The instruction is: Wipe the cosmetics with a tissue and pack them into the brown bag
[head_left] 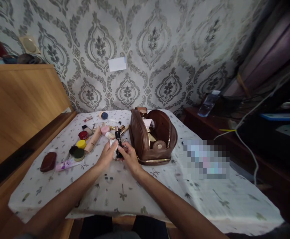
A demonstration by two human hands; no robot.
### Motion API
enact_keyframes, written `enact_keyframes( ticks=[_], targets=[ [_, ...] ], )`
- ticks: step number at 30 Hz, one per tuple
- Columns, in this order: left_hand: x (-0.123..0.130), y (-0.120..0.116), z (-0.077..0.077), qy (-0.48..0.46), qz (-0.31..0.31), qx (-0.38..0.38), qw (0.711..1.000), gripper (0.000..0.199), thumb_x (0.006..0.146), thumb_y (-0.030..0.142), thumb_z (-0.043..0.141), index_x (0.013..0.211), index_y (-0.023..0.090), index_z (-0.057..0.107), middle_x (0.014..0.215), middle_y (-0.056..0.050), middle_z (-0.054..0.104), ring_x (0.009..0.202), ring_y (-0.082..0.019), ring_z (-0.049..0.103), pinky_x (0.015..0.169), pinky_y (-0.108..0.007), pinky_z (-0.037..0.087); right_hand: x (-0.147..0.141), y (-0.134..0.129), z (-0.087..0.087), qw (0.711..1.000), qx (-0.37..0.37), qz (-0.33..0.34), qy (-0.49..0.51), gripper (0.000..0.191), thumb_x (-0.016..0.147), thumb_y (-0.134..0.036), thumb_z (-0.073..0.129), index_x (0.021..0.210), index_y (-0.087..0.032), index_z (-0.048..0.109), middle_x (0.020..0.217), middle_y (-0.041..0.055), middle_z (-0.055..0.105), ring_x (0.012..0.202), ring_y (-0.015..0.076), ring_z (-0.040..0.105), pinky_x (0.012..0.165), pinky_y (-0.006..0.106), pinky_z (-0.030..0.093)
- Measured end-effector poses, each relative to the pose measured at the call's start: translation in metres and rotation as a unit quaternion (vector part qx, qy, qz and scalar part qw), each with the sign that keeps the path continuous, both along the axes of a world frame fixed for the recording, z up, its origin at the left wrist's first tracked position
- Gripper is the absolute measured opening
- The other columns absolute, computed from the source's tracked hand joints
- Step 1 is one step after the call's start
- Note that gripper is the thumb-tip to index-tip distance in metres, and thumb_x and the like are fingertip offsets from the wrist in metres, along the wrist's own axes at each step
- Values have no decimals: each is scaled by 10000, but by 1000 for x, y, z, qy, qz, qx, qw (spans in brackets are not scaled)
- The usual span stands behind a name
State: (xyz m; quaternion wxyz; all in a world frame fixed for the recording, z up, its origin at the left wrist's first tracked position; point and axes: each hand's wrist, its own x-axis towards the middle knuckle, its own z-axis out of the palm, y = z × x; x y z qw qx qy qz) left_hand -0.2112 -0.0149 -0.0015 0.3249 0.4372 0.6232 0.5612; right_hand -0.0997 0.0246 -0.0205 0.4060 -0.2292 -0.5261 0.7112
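A slim black cosmetic bottle [118,136] stands nearly upright between my two hands, in front of the open brown handbag [140,139]. My right hand [132,161] is closed around the bottle's lower part. Pressed against its left side is a crumpled white wipe [113,143], pinched in my left hand [106,155]. Just behind my fingers lie a pink round item [105,130] and several small cosmetics. The handbag is unzipped, with a gold-capped bottle [143,113] and pale packets inside.
Left on the patterned tablecloth [125,192] are a yellow-lidded jar [81,144], a red jar [83,135], a dark round lid [79,154], a beige tube [93,141], a purple-white tube [68,164] and a brown pouch [48,161]. A clear water bottle [208,104] stands on the right-hand shelf.
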Motion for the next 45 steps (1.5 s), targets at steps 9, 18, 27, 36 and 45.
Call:
enact_keyframes(
  ticks=[9,18,27,36,45],
  targets=[
    [-24,-31,7,19,-34,-65,997,469,812,608,650,1111,257,561,717,-6,635,506,-179,598,407,-267,406,-2,1,-5,999,1,23,-35,436,687,-531,771,879,-198,565,665,-43,609,499,93,515,424,197,358],
    [-54,-18,19,-152,133,61,977,544,693,656,742,907,180,589,682,37,572,475,-78,482,399,-190,328,-2,-4,-4,991,84,73,-78,325,757,-441,710,923,-202,565,700,-44,595,542,98,499,475,199,372],
    [-50,3,33,-97,62,74,991,456,614,458,837,905,165,645,687,7,638,514,-98,530,403,-168,295,8,-10,1,914,329,-35,-234,220,846,-277,612,1047,-191,634,686,-32,579,598,136,493,610,244,379],
    [-63,3,44,-50,87,28,995,368,757,418,723,1026,188,618,595,33,604,510,-148,616,413,-166,341,12,-14,0,863,428,-12,-268,224,902,-263,579,1111,-189,613,881,42,670,732,180,595,695,268,441],
    [-67,11,47,-360,4,0,933,110,833,209,670,833,128,595,582,-3,610,461,-96,605,276,-112,206,9,-2,-5,941,279,39,-186,264,887,-399,617,1052,-194,626,720,-25,577,650,133,516,630,237,400]
  ],
)
